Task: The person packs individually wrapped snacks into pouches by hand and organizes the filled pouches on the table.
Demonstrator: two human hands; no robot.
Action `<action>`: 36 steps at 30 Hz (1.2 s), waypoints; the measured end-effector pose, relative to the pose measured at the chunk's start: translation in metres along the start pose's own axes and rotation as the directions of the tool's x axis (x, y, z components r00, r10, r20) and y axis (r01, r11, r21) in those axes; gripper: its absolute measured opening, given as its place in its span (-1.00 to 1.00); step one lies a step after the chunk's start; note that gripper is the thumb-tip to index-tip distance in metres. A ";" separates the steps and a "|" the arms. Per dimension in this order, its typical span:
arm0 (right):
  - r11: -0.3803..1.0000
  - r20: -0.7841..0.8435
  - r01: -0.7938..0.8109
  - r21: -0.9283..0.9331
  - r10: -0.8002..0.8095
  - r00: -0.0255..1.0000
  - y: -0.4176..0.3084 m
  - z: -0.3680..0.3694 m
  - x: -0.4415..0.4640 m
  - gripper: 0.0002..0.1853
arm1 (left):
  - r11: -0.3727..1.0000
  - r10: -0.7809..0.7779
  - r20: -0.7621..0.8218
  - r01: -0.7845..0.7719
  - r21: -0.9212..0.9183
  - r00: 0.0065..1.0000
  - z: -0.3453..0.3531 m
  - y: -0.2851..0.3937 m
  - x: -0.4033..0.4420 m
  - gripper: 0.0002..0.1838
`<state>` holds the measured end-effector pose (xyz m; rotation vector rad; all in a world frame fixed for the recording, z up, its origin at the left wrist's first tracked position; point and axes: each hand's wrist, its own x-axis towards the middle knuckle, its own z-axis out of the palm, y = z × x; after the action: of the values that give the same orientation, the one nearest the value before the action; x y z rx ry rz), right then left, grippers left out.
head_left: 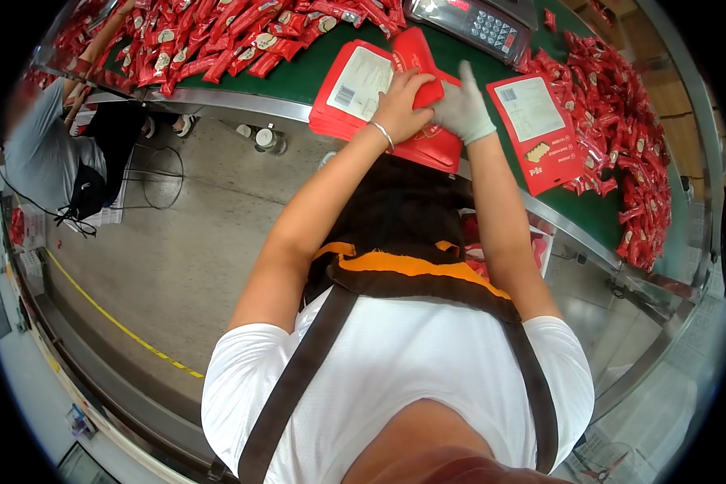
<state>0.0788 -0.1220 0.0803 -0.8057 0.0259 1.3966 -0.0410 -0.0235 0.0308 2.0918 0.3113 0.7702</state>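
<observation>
My left hand [403, 109], bare with a bracelet at the wrist, curls its fingers on a red packaging pouch [414, 55] that stands bent up from a pile. Beside it, my right hand [463, 109] wears a pale glove and touches the pouch's right side. One gloved digit points up, apart from the others, which are partly hidden against the red pouches. Under my left hand lies a stack of flat red pouches [359, 85], the top one showing a white label with a barcode. Another labelled red pouch [534, 129] lies flat to the right.
Heaps of small red wrapped packets [218, 40] cover the green table's far left, with more packets [621, 145] at right. A digital scale [480, 28] stands at the back. The metal table edge [242, 103] runs before me. At left is another person [44, 153].
</observation>
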 end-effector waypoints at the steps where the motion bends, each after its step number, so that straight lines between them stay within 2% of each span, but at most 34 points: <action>1: 0.996 0.080 0.027 -0.085 -0.020 0.997 -0.003 -0.003 0.012 -0.31 | 1.000 0.011 0.022 -0.011 0.017 1.000 0.000 0.002 -0.004 -0.37; 2: 0.984 0.159 0.059 -0.166 -0.033 0.987 -0.006 -0.008 0.020 -0.35 | 0.999 0.021 0.045 -0.022 0.034 0.999 0.000 0.003 -0.006 -0.36; 3: 0.843 0.115 0.328 -0.426 -0.309 0.944 0.004 0.003 0.014 -0.45 | 0.999 0.040 0.014 -0.040 0.034 0.999 -0.001 0.004 -0.005 -0.36; 4: 0.846 0.114 0.326 -0.423 -0.307 0.945 0.003 -0.001 0.020 -0.45 | 0.999 0.038 0.017 -0.038 0.037 0.999 -0.002 0.006 -0.006 -0.36; 6: 0.931 -0.041 0.099 -0.351 -0.121 0.992 -0.001 -0.011 0.032 -0.55 | 0.998 0.009 -0.160 -0.018 -0.054 0.987 -0.006 0.008 -0.010 -0.44; 7: 0.934 -0.030 0.088 -0.346 -0.105 0.994 -0.001 -0.015 0.034 -0.60 | 0.999 0.008 -0.159 -0.016 -0.052 0.987 -0.008 0.007 -0.011 -0.44; 9: 0.941 -0.008 0.095 -0.324 -0.103 0.995 0.001 -0.021 0.034 -0.60 | 0.960 -0.245 -0.108 0.225 -0.165 0.964 -0.013 0.005 -0.013 -0.53; 10: 0.947 0.012 0.102 -0.304 -0.103 0.995 0.002 -0.022 0.034 -0.60 | 0.960 -0.246 -0.105 0.227 -0.165 0.964 -0.014 0.001 -0.013 -0.53; 12: 0.951 0.026 0.119 -0.286 -0.117 0.993 0.005 -0.028 0.036 -0.60 | 0.949 -0.314 -0.288 0.291 -0.122 0.905 -0.016 -0.007 -0.012 -0.63; 13: 0.952 0.042 0.138 -0.272 -0.131 0.990 0.006 -0.030 0.037 -0.60 | 0.948 -0.317 -0.354 0.308 -0.083 0.880 -0.019 -0.011 -0.013 -0.71; 14: 0.953 0.041 0.138 -0.271 -0.132 0.990 0.006 -0.032 0.037 -0.60 | 0.948 -0.317 -0.353 0.308 -0.082 0.880 -0.024 -0.015 -0.013 -0.71; 16: 0.962 0.006 0.107 -0.252 -0.109 0.994 0.007 -0.030 0.032 -0.57 | 0.975 -0.218 -0.507 0.209 -0.076 0.834 -0.037 -0.018 -0.015 -0.74; 17: 0.962 0.007 0.104 -0.253 -0.105 0.994 0.008 -0.028 0.031 -0.57 | 0.936 -0.349 -0.471 0.323 -0.138 0.811 -0.044 -0.018 -0.020 -0.71; 18: 0.972 -0.014 0.108 -0.207 -0.114 0.993 0.008 -0.027 0.031 -0.54 | 0.936 -0.348 -0.473 0.323 -0.136 0.809 -0.049 -0.025 -0.022 -0.71; 20: 0.981 -0.037 0.111 -0.160 -0.118 0.992 0.008 -0.025 0.030 -0.52 | 0.980 -0.188 -0.443 0.194 -0.032 0.877 -0.056 -0.034 -0.029 -0.65; 21: 0.981 -0.039 0.114 -0.155 -0.121 0.992 0.007 -0.023 0.030 -0.49 | 0.980 -0.195 -0.354 0.195 -0.036 0.915 -0.059 -0.028 -0.030 -0.67; 26: 0.989 0.021 0.087 -0.122 -0.085 0.996 0.006 -0.022 0.036 -0.45 | 0.986 -0.166 -0.352 0.146 -0.083 0.921 -0.049 -0.014 -0.027 -0.63; 28: 0.987 -0.032 0.084 -0.135 -0.089 0.996 0.007 -0.022 0.036 -0.50 | 0.975 -0.178 -0.422 0.219 0.049 0.889 -0.047 -0.013 -0.026 -0.58; 29: 0.987 -0.032 0.084 -0.136 -0.089 0.995 0.008 -0.023 0.036 -0.50 | 0.975 -0.179 -0.422 0.218 0.047 0.889 -0.048 -0.014 -0.025 -0.58; 31: 0.924 -0.058 0.093 -0.372 -0.123 0.991 0.011 -0.025 0.036 -0.65 | 0.931 -0.343 -0.426 0.363 -0.035 0.837 -0.057 -0.020 -0.022 -0.56; 32: 0.924 -0.057 0.092 -0.372 -0.121 0.991 0.011 -0.025 0.038 -0.65 | 0.931 -0.343 -0.427 0.364 -0.035 0.836 -0.062 -0.026 -0.024 -0.56; 33: 0.448 -0.010 0.152 -0.881 -0.337 0.941 0.009 -0.022 0.040 -0.72 | 0.918 -0.345 -0.464 0.396 0.014 0.816 -0.067 -0.036 -0.028 -0.56; 34: -0.239 0.168 0.061 -0.969 -0.461 0.871 0.007 -0.012 0.038 -0.77 | 0.902 -0.342 -0.501 0.426 0.062 0.795 -0.070 -0.040 -0.030 -0.55; 35: -0.498 0.484 0.228 -0.836 -0.476 0.734 0.004 -0.002 0.038 -0.82 | 0.912 -0.273 -0.511 0.389 0.134 0.815 -0.069 -0.044 -0.034 -0.59; 36: -0.777 0.835 0.329 -0.536 -0.430 0.345 0.005 0.022 0.030 -0.84 | 0.911 -0.282 -0.495 0.391 0.132 0.822 -0.072 -0.049 -0.034 -0.59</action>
<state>0.0711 -0.0847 0.0800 -1.7541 -1.7056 -0.5039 -0.1095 0.0361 0.0087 1.9493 1.0574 1.0500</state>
